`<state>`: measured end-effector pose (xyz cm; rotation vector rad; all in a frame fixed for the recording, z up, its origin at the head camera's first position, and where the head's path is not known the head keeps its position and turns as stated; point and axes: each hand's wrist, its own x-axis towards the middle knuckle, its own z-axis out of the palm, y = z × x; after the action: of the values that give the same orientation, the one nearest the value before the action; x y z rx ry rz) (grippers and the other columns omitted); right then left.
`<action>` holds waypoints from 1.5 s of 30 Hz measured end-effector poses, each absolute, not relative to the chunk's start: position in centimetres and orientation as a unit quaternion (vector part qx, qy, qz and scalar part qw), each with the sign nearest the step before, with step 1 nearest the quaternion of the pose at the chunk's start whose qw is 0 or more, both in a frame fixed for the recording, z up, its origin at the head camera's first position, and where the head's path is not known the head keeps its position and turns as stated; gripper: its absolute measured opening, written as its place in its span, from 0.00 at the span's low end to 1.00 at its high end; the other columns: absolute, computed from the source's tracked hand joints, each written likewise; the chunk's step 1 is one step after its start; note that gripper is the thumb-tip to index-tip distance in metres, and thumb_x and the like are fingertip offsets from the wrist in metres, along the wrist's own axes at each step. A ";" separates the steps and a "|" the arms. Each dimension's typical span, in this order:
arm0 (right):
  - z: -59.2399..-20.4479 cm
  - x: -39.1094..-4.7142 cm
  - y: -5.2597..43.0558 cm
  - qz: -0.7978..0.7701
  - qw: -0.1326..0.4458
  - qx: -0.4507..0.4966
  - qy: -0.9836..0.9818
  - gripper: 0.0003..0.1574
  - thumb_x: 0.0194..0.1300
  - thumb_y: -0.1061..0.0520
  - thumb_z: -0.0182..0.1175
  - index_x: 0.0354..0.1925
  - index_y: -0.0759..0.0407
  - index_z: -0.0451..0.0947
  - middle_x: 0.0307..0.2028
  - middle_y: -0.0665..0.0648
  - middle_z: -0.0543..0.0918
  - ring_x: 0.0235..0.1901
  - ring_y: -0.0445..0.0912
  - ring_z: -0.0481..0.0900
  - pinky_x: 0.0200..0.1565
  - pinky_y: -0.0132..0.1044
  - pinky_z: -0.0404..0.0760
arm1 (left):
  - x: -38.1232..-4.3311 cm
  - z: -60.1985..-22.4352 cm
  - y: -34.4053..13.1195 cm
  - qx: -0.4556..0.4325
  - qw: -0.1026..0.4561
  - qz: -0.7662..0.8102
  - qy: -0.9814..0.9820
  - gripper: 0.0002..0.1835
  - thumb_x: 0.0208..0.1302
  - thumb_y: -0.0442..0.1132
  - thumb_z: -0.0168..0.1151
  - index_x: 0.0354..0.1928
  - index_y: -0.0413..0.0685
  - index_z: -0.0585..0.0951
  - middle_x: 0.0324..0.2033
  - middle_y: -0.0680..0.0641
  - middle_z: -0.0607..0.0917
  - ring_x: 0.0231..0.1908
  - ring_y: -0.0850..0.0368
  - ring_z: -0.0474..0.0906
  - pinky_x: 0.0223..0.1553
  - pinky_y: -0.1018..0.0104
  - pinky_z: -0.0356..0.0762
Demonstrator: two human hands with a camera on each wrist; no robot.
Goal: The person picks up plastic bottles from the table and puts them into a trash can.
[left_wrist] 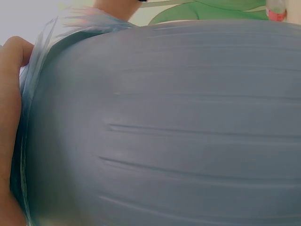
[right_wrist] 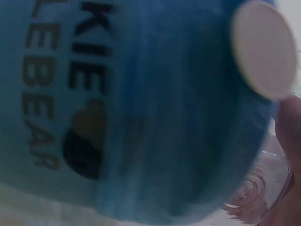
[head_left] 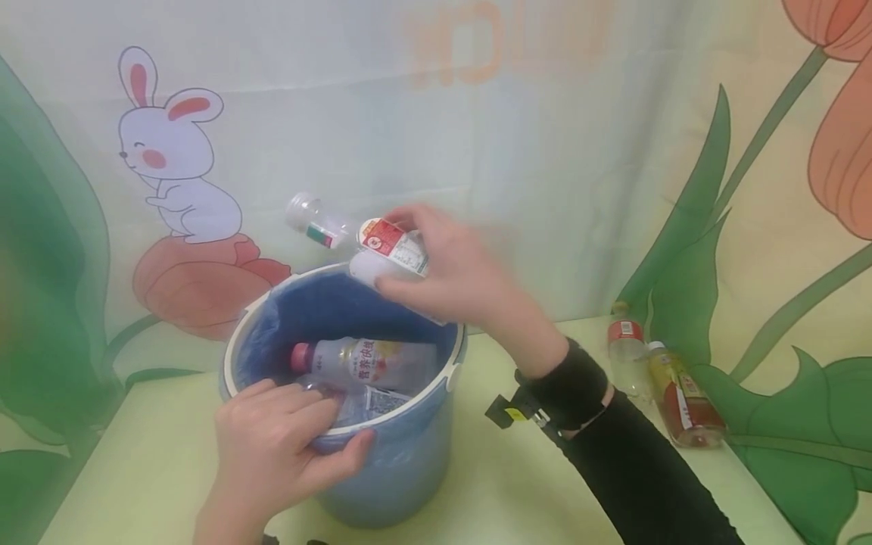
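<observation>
A blue bucket (head_left: 402, 477) with a pale rim stands in front of me, lined with a thin blue plastic bag (head_left: 300, 299). My left hand (head_left: 272, 446) grips the near rim, its fingers over the inside and its thumb outside. Above the far right rim, my right hand (head_left: 456, 265) holds a clear plastic bottle (head_left: 391, 261) with a red and white label. That bottle tilts, its capped end pointing to the upper left. Its ridged base (right_wrist: 249, 190) shows beside the bucket in the right wrist view. Inside the bucket lies a pink-capped bottle (head_left: 368, 363) over other clear plastic.
To the right on the pale green table (head_left: 518, 484) lie a clear bottle with a red label (head_left: 627, 344) and a bottle of reddish-brown drink (head_left: 684, 401). A cloth backdrop (head_left: 545, 151) with a printed rabbit and flowers hangs behind.
</observation>
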<state>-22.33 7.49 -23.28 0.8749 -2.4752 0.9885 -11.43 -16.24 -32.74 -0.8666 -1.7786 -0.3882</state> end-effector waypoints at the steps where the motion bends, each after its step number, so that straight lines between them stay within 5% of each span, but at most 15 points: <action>1: -23.6 -22.6 7.1 0.346 0.158 0.320 -0.868 0.47 0.63 0.42 0.76 0.74 0.51 0.69 0.62 0.51 0.82 0.49 0.41 0.80 0.45 0.36 0.84 | -11.4 -32.7 -16.2 -0.364 0.534 -0.163 -0.745 0.31 0.74 0.65 0.57 0.16 0.58 0.66 0.14 0.60 0.64 0.14 0.62 0.60 0.20 0.66 0.55; 21: -25.8 -25.1 4.7 0.208 0.036 0.392 -0.895 0.50 0.67 0.43 0.74 0.80 0.48 0.65 0.69 0.55 0.75 0.58 0.46 0.78 0.57 0.40 0.80 | -11.5 -32.4 -15.8 -0.371 0.549 -0.162 -0.731 0.31 0.74 0.63 0.57 0.16 0.57 0.64 0.14 0.60 0.63 0.14 0.62 0.57 0.20 0.65 0.53; 34: -26.3 -25.9 3.6 0.119 -0.015 0.423 -0.898 0.50 0.63 0.47 0.77 0.76 0.56 0.69 0.65 0.55 0.78 0.61 0.45 0.77 0.65 0.36 0.74 | -11.4 -31.7 -15.4 -0.378 0.555 -0.165 -0.723 0.32 0.75 0.62 0.56 0.15 0.56 0.63 0.14 0.60 0.60 0.14 0.63 0.55 0.20 0.67 0.52; 45: -27.0 -26.2 3.0 0.086 -0.031 0.427 -0.900 0.49 0.65 0.46 0.77 0.76 0.58 0.69 0.60 0.54 0.80 0.57 0.44 0.79 0.62 0.35 0.76 | -11.3 -32.3 -15.9 -0.366 0.544 -0.159 -0.738 0.32 0.75 0.64 0.55 0.16 0.57 0.62 0.14 0.60 0.61 0.14 0.63 0.55 0.20 0.65 0.53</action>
<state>-26.21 3.00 -27.05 1.3689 -2.8834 0.2750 -11.35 -15.88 -32.30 -0.8682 -1.7508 -0.3779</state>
